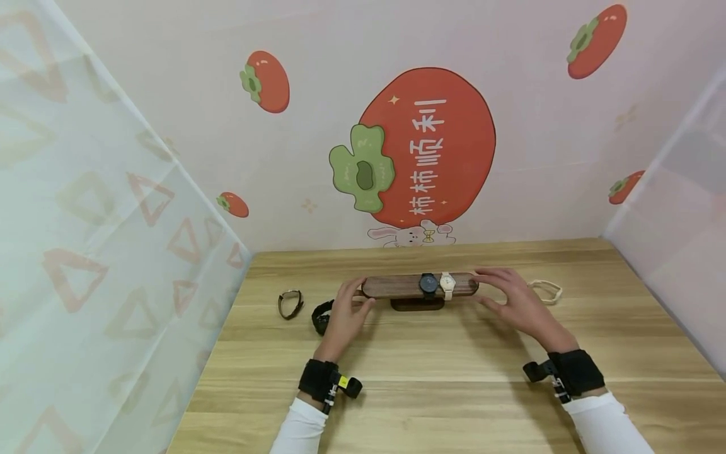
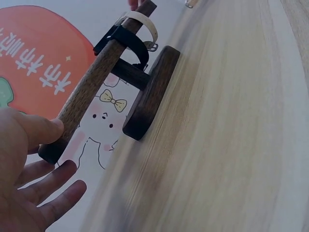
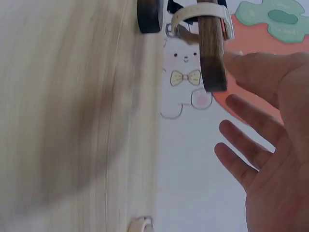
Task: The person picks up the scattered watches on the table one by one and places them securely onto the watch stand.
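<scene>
A dark wooden watch stand has a long bar on a short foot. Round its bar, right of the middle, are a black watch and a cream watch. My left hand holds the bar's left end; in the left wrist view the thumb lies against the wood and other fingers spread below. At the opposite end is my right hand, its fingers extended and spread. In the right wrist view one digit reaches the bar's side; whether it touches is hard to tell.
Left of the stand lie a black watch, partly behind my left hand, and a thin dark watch. A cream-coloured watch lies beyond my right hand. The wooden table meets a printed wall at the back.
</scene>
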The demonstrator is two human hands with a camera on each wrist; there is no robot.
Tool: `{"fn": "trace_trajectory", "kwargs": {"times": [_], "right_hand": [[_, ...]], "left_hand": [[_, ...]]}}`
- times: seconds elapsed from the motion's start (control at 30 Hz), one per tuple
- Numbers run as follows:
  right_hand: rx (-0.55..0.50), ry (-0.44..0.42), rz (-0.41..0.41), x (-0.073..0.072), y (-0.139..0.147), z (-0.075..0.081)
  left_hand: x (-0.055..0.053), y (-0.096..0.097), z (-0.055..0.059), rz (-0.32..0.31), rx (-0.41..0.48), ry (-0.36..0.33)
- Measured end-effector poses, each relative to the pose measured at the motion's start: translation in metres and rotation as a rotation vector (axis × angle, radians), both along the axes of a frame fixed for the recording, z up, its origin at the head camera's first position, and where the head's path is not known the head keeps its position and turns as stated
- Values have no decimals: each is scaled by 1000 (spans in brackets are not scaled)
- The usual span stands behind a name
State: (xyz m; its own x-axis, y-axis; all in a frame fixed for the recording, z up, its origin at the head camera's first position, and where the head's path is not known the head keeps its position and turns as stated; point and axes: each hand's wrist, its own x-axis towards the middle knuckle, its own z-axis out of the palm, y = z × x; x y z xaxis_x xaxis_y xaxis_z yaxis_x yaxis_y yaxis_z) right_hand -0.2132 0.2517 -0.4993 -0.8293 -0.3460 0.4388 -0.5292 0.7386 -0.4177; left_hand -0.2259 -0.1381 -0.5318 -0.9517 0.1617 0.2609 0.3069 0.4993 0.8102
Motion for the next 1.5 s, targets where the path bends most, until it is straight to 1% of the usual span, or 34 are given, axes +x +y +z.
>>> {"fn": "trace_trajectory", "kwargs": {"times": [0.1,0.33,0.57,0.67,0.87,1.0,1.13,1.23,1.37,1.5], "right_hand": [[14,38,-23,4,10,0],[22,94,-60,11,33,-3],[32,139,-135,16,56,-8],[31,129,-162,18,67,-11],[13,33,-216,26,86,-16],[-9,-14,-254,29,96,-22],[-12,-76,-282,29,104,-26],[-11,-154,-294,30,107,-28],[-11,-252,-317,29,110,-29],[-13,-306,-354,27,110,-33]], "left_hand": [[2,-1,2,-3,2,5],[5,-3,3,-28,8,47],[8,-3,5,-32,17,37],[9,-4,5,-32,21,32],[9,-5,2,-20,3,49],[10,-5,1,-19,0,38],[11,-5,1,-19,3,30],[13,-5,2,-17,6,25],[12,-5,2,-21,-3,35],[11,-5,-1,-20,-3,39]]}}
